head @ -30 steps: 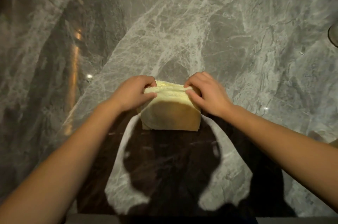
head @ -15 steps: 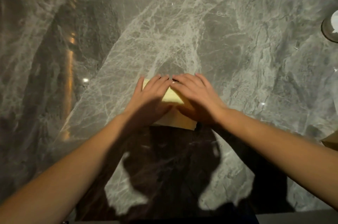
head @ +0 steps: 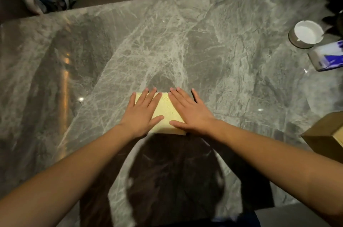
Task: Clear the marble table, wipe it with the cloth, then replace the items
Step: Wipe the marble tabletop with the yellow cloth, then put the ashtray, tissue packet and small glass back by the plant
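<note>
Mid table (head: 222,63) | both hands flat on cloth (head: 165,113) | L+far side bare

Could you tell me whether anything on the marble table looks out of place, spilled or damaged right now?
Nothing stands out. The yellow cloth lies folded flat under both open hands, left hand and right hand. The white ashtray sits upright at the table's far right. No spill or damage shows.

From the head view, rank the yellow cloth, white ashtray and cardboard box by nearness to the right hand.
1. Yellow cloth: directly under the right hand.
2. Cardboard box: at the table's right edge.
3. White ashtray: far right corner.
</note>
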